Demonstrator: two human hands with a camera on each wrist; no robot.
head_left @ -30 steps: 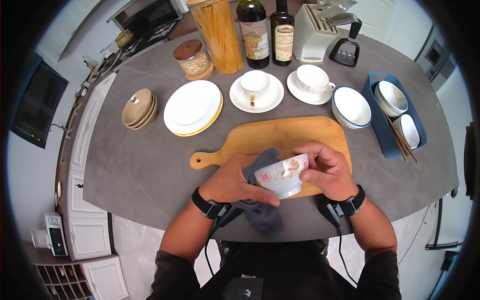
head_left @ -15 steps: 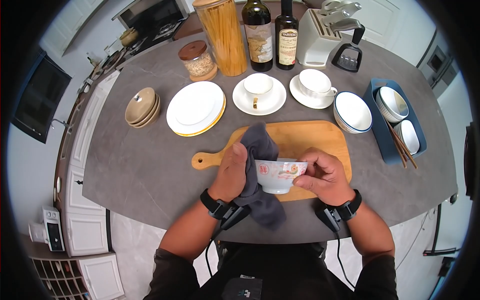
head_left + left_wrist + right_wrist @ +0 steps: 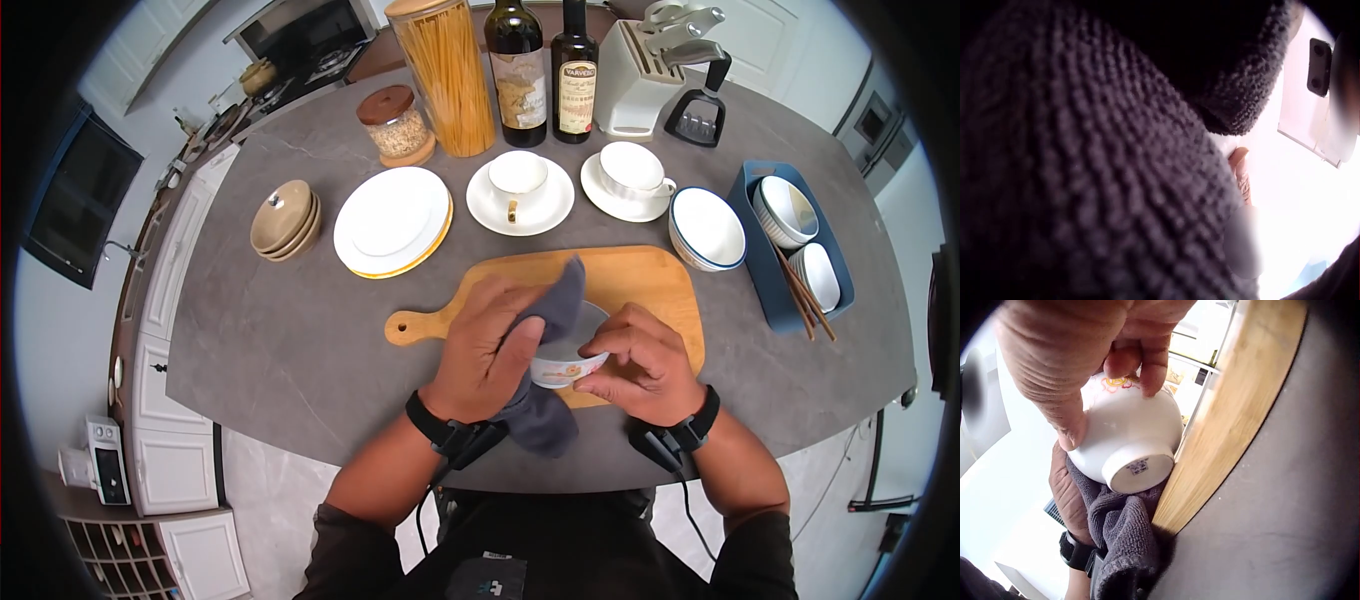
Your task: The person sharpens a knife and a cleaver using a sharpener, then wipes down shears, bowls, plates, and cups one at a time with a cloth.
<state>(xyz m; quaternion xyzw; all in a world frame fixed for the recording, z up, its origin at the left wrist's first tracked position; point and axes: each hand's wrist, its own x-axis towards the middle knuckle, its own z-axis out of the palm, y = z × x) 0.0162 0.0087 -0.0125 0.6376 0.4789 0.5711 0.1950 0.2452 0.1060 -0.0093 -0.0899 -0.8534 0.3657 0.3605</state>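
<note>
A white bowl (image 3: pixel 562 373) with a printed red and orange pattern is held over the wooden cutting board (image 3: pixel 640 275). My right hand (image 3: pixel 650 362) pinches its right side between thumb and fingers. Its foot ring and a small base mark (image 3: pixel 1139 466) show in the right wrist view. My left hand (image 3: pixel 485 350) grips a dark grey towel (image 3: pixel 560 300), one part of which stands up inside the bowl's left side while the rest hangs below the hand. Ribbed towel fabric (image 3: pixel 1116 150) fills most of the left wrist view and hides the bowl there.
Beyond the board stand stacked white plates (image 3: pixel 392 222), two cups on saucers (image 3: pixel 520 212) and a blue-rimmed bowl (image 3: pixel 706 230). A blue bin (image 3: pixel 765 290) with bowls and chopsticks is at the right, brown bowls (image 3: pixel 285 220) at the left. Bottles (image 3: pixel 518 90) and a knife block (image 3: pixel 635 85) line the back.
The bowl has turned from side-on to tilted, so its inside shows. My left hand has brought the towel over the rim into it, while my right hand keeps its pinch.
</note>
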